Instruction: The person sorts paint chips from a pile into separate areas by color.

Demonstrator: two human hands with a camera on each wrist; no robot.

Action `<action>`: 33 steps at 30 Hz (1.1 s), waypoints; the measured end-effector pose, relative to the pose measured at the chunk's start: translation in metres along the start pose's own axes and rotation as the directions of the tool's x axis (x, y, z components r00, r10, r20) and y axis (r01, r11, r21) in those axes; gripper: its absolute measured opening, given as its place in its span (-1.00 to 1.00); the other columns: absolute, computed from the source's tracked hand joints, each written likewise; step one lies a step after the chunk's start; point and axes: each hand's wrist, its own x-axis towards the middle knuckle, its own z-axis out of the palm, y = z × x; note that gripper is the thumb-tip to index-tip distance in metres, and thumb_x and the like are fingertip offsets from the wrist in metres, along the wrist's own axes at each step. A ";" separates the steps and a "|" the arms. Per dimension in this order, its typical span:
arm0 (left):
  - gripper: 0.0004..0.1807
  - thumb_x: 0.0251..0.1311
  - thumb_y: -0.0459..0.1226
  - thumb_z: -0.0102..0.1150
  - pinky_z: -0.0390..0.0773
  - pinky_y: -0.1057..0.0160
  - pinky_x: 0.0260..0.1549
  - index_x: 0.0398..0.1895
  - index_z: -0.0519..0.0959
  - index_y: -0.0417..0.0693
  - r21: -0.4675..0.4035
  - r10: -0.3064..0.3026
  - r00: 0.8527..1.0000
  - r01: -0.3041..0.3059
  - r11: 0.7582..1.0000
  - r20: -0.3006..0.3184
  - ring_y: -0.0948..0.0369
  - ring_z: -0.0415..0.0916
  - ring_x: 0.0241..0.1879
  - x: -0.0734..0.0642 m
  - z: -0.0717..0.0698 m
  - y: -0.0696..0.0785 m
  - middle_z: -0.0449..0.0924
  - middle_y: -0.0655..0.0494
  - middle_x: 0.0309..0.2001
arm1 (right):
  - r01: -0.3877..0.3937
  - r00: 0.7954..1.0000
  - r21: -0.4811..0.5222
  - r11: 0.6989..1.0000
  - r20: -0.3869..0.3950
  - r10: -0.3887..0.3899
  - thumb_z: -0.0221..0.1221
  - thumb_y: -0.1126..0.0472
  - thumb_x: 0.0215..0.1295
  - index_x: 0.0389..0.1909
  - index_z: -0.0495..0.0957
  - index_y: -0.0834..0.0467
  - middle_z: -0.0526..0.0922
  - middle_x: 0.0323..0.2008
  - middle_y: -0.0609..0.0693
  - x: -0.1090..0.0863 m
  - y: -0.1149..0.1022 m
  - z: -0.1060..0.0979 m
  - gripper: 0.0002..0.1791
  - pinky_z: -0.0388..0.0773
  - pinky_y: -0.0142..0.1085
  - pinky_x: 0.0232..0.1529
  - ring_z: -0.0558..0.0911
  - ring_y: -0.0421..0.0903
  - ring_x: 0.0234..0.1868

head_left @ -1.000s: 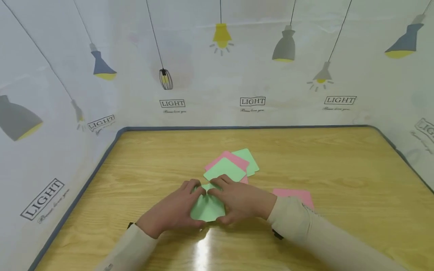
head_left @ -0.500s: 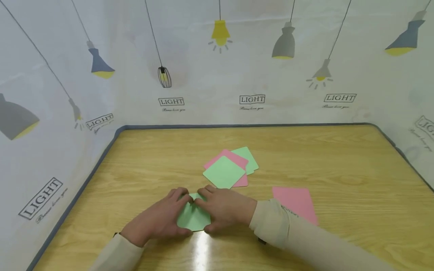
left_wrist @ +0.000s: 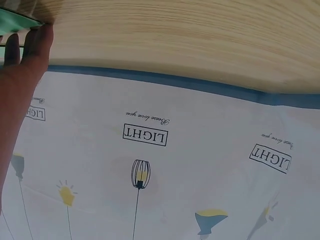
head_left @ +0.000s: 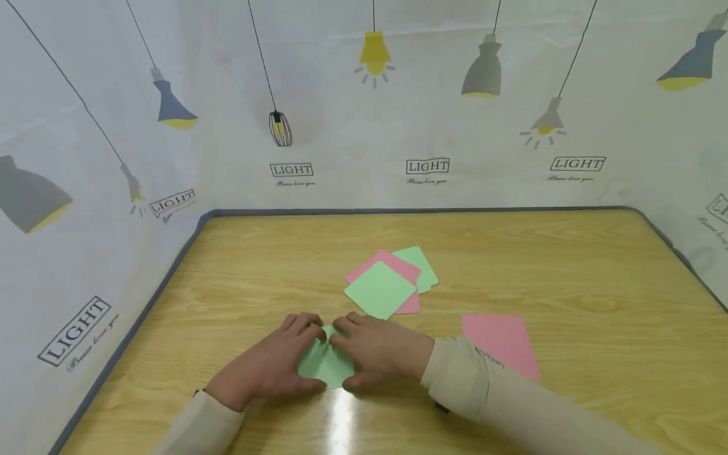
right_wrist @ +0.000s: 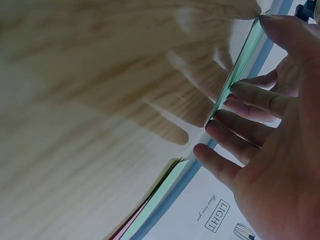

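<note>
A light green card (head_left: 330, 370) lies on the wooden table between the two hands. My left hand (head_left: 264, 366) grips its left side, fingers bent over the far part and thumb at the near edge. From the other side my right hand (head_left: 383, 351) holds it the same way, the two index fingertips close together on top. In the right wrist view the card (right_wrist: 235, 72) shows almost edge-on against the fingertips. Only a corner of a green card (left_wrist: 17, 21) shows in the left wrist view, by the left hand's (left_wrist: 25, 70) fingertips.
Just beyond the hands lies a loose overlapping pile, with a green card (head_left: 381, 289) on top of a pink card (head_left: 398, 264) and another green card (head_left: 419, 262) behind. A pink card (head_left: 503, 341) lies at right, partly under the right sleeve. Printed walls (head_left: 352, 133) enclose the table.
Both hands have moved left and nearer with the green card, away from the pile, then stayed almost still over the last half second. More of the right-hand pink card shows.
</note>
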 end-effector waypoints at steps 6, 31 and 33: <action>-0.45 0.06 0.07 0.38 0.48 0.09 0.04 0.00 0.50 -0.04 0.013 0.009 1.000 -0.008 1.000 -0.023 0.11 0.26 0.15 0.008 -0.005 -0.002 0.31 0.11 0.15 | 0.004 1.000 -0.034 0.999 -0.009 -0.005 0.19 -0.29 0.19 0.15 0.44 0.08 0.39 0.21 0.05 -0.001 0.002 -0.003 -0.34 0.35 -0.23 0.21 0.38 -0.05 0.19; -0.10 0.06 0.23 0.29 0.42 -0.07 0.10 0.23 0.36 -0.28 0.159 -0.165 0.986 0.161 0.974 0.015 -0.20 0.15 0.26 0.130 -0.002 0.040 0.22 -0.26 0.24 | -0.338 0.940 0.225 0.914 0.116 0.319 0.22 -0.03 0.34 0.35 0.36 0.26 0.20 0.40 0.30 -0.035 0.088 -0.007 -0.33 0.16 0.07 0.34 0.17 0.26 0.41; -0.14 0.08 0.21 0.29 0.41 -0.05 0.12 0.22 0.36 -0.27 0.175 -0.161 0.987 0.154 0.972 0.029 -0.21 0.13 0.27 0.132 -0.002 0.041 0.24 -0.26 0.22 | -0.331 0.943 0.187 0.925 0.088 0.320 0.25 -0.02 0.31 0.31 0.39 0.26 0.28 0.36 0.28 -0.036 0.088 -0.006 -0.34 0.21 0.06 0.31 0.22 0.24 0.38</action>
